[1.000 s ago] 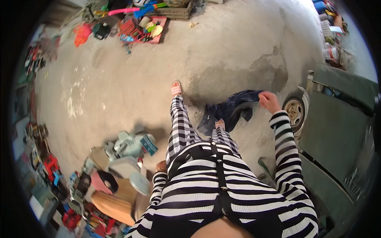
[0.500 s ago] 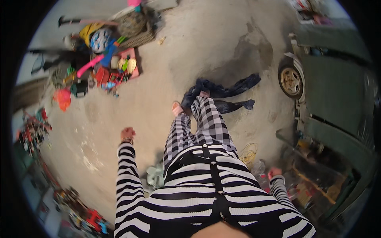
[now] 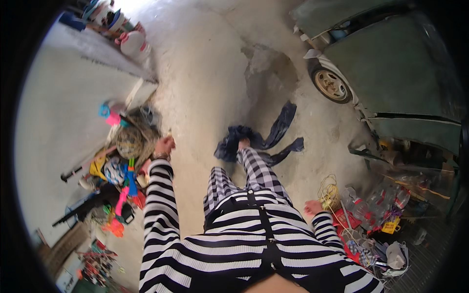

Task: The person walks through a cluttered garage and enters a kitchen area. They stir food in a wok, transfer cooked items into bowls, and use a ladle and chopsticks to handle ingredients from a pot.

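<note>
Dark blue trousers (image 3: 280, 128) lie crumpled on the concrete floor in front of me, both legs stretched to the right. One of my feet (image 3: 244, 143) stands at their bunched part. My left hand (image 3: 165, 145) hangs in the air with its fingers curled in and nothing visible in them, in line with a pile of toys and household goods (image 3: 117, 171) on the left. Low at my right side, my right hand (image 3: 312, 209) is blurred, so its finger shape is unclear. It appears nearest to a coil of yellowish cord (image 3: 330, 196).
Clear plastic bottles (image 3: 362, 211) and bags crowd the right side. Beyond them is a green vehicle-like body (image 3: 391, 78) with a wheel (image 3: 331, 84). A pale wall (image 3: 73, 93) runs along the left, with a large plastic jug (image 3: 134, 45) at its far end.
My view has turned to the left, and the toy pile now sits nearer my left hand. That hand has swung forward. The bottles and cord show more fully. The trousers still lie at my foot.
</note>
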The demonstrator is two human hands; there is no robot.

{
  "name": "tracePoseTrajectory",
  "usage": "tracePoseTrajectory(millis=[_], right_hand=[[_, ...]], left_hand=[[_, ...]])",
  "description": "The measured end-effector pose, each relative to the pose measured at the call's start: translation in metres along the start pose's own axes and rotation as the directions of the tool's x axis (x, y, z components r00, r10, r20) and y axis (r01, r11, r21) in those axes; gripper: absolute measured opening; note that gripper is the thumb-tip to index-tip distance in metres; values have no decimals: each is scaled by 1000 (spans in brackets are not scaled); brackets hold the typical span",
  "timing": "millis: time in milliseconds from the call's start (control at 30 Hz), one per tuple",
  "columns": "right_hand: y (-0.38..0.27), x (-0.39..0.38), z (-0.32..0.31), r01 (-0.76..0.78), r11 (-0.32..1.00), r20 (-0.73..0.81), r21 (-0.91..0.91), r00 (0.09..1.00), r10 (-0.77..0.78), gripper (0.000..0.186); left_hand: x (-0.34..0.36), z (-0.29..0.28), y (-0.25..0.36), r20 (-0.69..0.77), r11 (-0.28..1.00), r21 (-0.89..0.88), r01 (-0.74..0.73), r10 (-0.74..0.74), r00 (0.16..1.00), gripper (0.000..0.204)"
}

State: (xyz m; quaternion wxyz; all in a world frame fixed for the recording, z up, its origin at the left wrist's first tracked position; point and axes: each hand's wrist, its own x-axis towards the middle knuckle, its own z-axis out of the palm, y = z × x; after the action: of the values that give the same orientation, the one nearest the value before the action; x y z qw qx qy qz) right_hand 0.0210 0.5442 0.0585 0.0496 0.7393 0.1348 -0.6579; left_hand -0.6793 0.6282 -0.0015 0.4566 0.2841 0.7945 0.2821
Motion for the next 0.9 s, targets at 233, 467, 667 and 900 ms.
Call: tracePoseTrajectory(millis=[233, 467, 667, 900], right_hand=[[-331, 0, -68, 505, 784, -314, -362, 726, -612, 16], [-712, -119, 31, 821, 403, -199, -404, 351, -915, 17], [-823, -139, 23, 639, 278, -228, -717, 163, -960, 19], [-776, -115, -27, 478, 506, -429, -718, 268, -863, 16]], left_hand=[[25, 49, -56, 194, 698, 154, 700, -716, 671, 25], [131, 35, -50, 185, 548, -92, 831, -811, 555, 21], [398, 4, 170, 93, 799, -173, 577, -569, 817, 17], [633, 56, 462, -11, 992, 62, -108, 109, 994, 27]])
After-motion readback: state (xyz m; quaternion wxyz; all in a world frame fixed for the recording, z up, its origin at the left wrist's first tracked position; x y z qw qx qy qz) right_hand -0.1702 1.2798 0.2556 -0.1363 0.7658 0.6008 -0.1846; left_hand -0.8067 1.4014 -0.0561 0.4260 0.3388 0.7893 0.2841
